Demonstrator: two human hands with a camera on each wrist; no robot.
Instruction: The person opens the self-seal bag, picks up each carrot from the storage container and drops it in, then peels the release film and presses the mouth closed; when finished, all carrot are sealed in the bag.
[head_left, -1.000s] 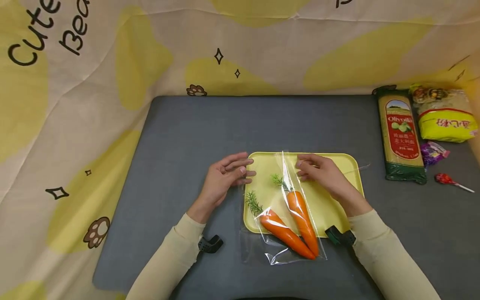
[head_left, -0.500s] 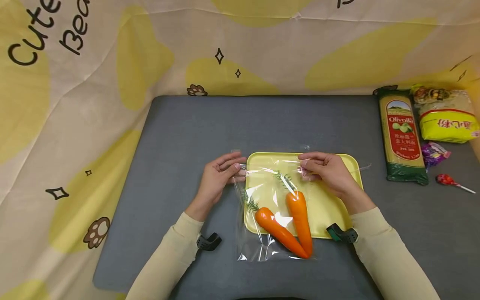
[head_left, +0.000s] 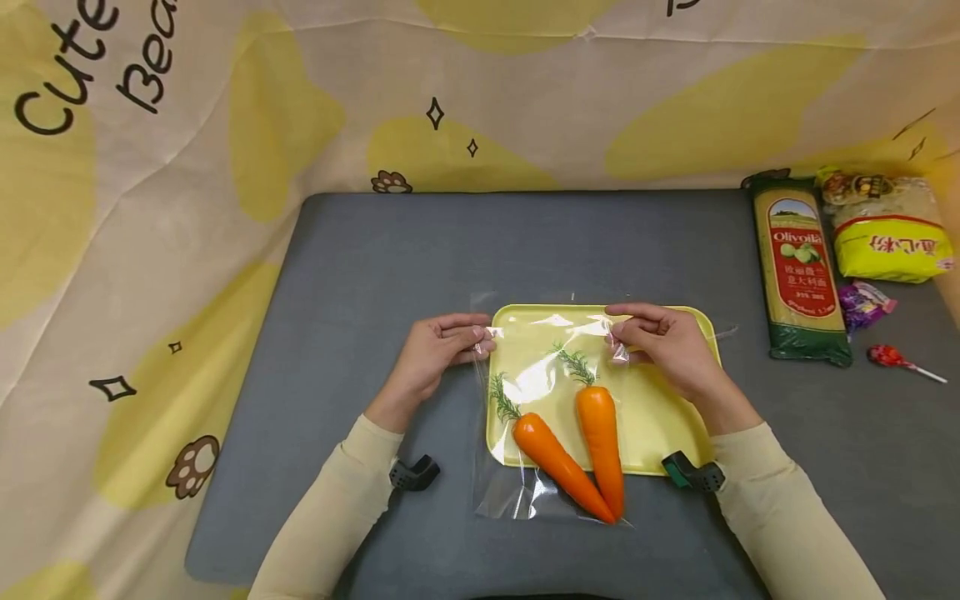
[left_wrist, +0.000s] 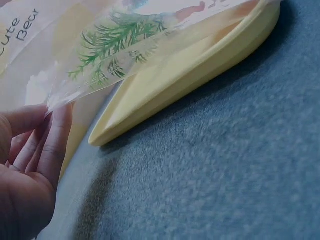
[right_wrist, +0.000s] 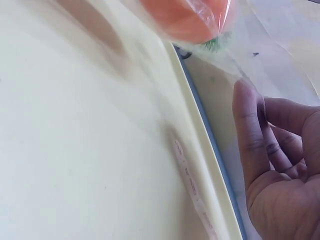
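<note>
A clear plastic bag [head_left: 498, 500] with two orange carrots inside is held up over a yellow tray [head_left: 663, 417]. One carrot [head_left: 562, 467] slants on the left; the other carrot [head_left: 598, 446] stands steeper on the right, both with green fronds toward the top. My left hand [head_left: 435, 354] pinches the bag's upper left corner between thumb and fingers; the left wrist view shows the film [left_wrist: 60, 95] drawn taut from the fingertips. At the upper right side, my right hand [head_left: 663, 342] pinches the film, as the right wrist view confirms with fingertips [right_wrist: 245, 92] on it.
To the right lie a spaghetti pack [head_left: 802, 267], a yellow-and-clear food bag [head_left: 888, 229], a purple-wrapped candy [head_left: 864, 306] and a red lollipop [head_left: 892, 357]. A patterned cloth [head_left: 517, 92] rises behind the grey table mat [head_left: 375, 267]. A thin printed strip [right_wrist: 187, 175] shows over the tray.
The bag has turned from edge-on to spread flat between my hands, its film now pinched on both sides. The carrots have shifted slightly left, and my hands have moved a little farther apart.
</note>
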